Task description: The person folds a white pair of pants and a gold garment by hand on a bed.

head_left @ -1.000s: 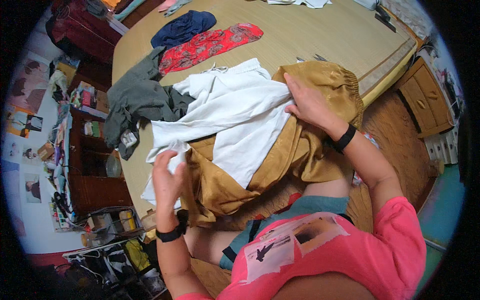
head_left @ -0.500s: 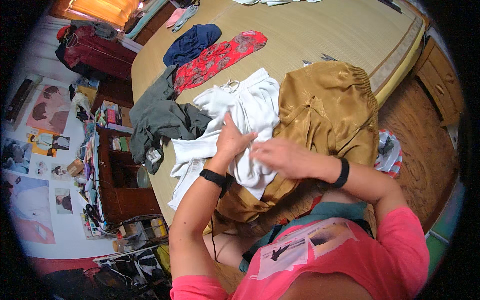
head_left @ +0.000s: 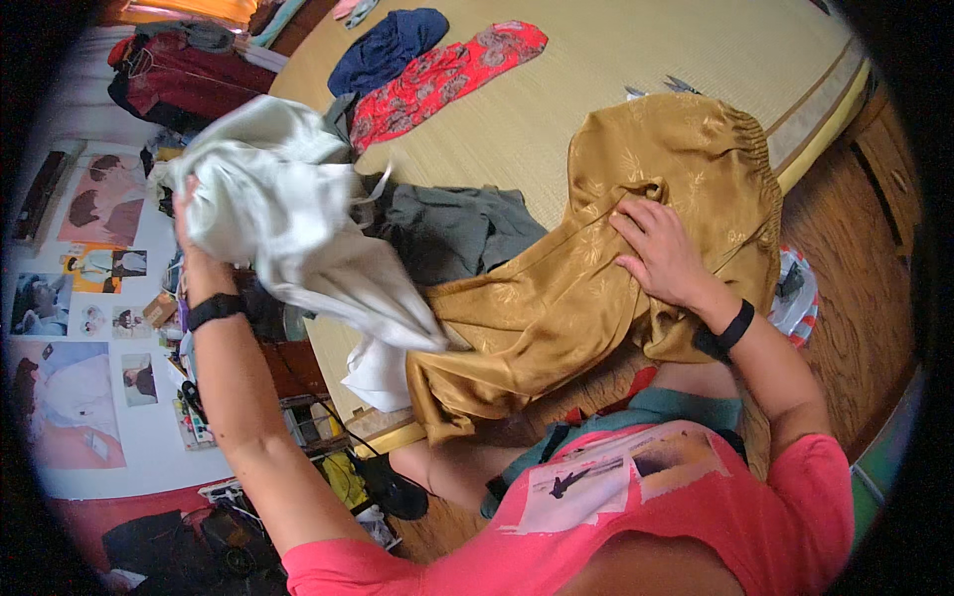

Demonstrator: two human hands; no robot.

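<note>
Lifted to the left in my left hand (head_left: pixel 187 204) is a pair of white trousers (head_left: pixel 283 189) with a drawstring, blurred by motion. My left fingers are mostly behind the cloth, closed on it. The lower end of the white cloth hangs toward the bed's near edge. My right hand (head_left: pixel 661 253) lies with fingers apart on gold satin trousers (head_left: pixel 566 288), which have a gathered elastic waist and a leaf pattern. Beneath and beside the white trousers, a dark grey garment (head_left: pixel 467 228) is partly covered.
A navy garment (head_left: pixel 388 55) and a red patterned cloth (head_left: pixel 447 84) lie farther back on the bed mat (head_left: pixel 636 45). Scissors (head_left: pixel 681 85) lie beyond the gold trousers. A striped plastic bag (head_left: pixel 800 298) stands at the right. Posters (head_left: pixel 75 397) cover the left wall.
My left hand has raised the white trousers and swung them left, off the gold pair. My right hand has moved right onto the gold trousers, now more exposed.
</note>
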